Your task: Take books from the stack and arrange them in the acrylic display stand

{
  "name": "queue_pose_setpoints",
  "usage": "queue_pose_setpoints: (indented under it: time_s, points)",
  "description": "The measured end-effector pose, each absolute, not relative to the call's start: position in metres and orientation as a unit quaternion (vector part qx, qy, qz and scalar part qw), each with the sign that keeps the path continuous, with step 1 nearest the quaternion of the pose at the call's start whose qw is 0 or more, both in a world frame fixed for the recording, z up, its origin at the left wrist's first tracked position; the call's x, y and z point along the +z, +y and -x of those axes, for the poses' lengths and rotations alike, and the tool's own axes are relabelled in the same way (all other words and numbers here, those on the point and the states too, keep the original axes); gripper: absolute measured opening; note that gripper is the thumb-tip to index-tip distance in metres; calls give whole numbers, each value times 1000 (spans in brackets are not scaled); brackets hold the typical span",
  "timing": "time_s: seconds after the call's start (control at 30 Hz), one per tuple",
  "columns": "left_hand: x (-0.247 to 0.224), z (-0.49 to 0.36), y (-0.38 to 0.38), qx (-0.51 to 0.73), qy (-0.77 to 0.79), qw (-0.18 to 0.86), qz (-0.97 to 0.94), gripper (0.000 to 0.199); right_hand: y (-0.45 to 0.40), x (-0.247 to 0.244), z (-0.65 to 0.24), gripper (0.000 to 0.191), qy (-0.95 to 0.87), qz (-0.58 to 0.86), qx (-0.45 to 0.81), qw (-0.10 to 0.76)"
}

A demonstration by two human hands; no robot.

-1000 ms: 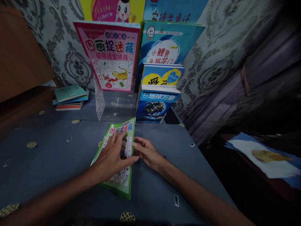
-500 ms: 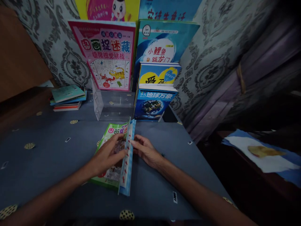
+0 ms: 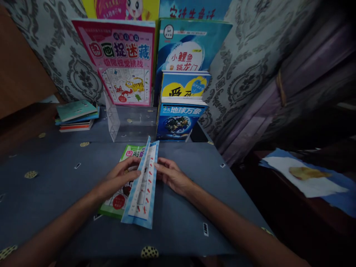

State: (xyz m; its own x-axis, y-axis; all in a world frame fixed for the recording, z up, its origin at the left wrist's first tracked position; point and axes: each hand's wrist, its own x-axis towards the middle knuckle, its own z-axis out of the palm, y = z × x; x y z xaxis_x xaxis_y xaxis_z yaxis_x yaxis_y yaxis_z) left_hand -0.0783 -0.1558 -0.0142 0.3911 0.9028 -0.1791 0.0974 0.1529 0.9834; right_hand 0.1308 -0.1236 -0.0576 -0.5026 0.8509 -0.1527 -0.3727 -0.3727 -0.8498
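Note:
A partly open book [image 3: 150, 178], its pages edged in light blue with a column of red marks, stands tilted between my hands. My left hand [image 3: 119, 176] is closed on the left leaf, thumb near its edge. With thumb and fingers, my right hand [image 3: 172, 176] pinches the right edge of the pages. A green cover [image 3: 115, 198] with Chinese lettering and a red circle shows under and left of the leaves, partly hidden by my left hand. Whether the cover and the leaves form one book, I cannot tell.
Behind my hands, a clear plastic rack [image 3: 133, 131] holds several upright books, including a pink one [image 3: 122, 66] and a blue globe one [image 3: 180, 122]. A small book stack [image 3: 76, 115] sits back left. A dark flat object [image 3: 199, 134] lies beside the rack; a purple curtain [image 3: 250, 111] hangs right.
The leaves have spread wider, showing more of a printed page. My left hand has shifted left with the left leaf; my right hand stays at the right edge. The view has shifted slightly.

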Motion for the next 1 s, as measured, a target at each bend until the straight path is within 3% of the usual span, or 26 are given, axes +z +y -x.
queue_pose_setpoints:
  time_s: [0.13,0.33,0.47,0.6,0.7,0.87,1.0]
  points:
    - [-13,66,-164,297,485,559,-603,40,-123,-61,-130,45,-391,299,769,408]
    - [-20,48,-176,271,504,269,-775,38,-124,-60,-129,43,-393,300,760,421]
    - [-29,57,-171,243,497,185,-812,37,-124,-58,-127,42,-397,297,762,416]
    - [-41,87,-148,295,570,115,-758,41,-123,-59,-127,41,-395,296,763,418]
    - [-44,107,-132,391,600,215,-664,51,-123,-59,-128,43,-388,298,765,420]
    - [-39,111,-125,469,525,578,-413,54,-122,-57,-130,41,-382,299,760,433]
    - [-37,101,-129,482,474,659,-329,41,-119,-56,-132,37,-370,311,753,447]
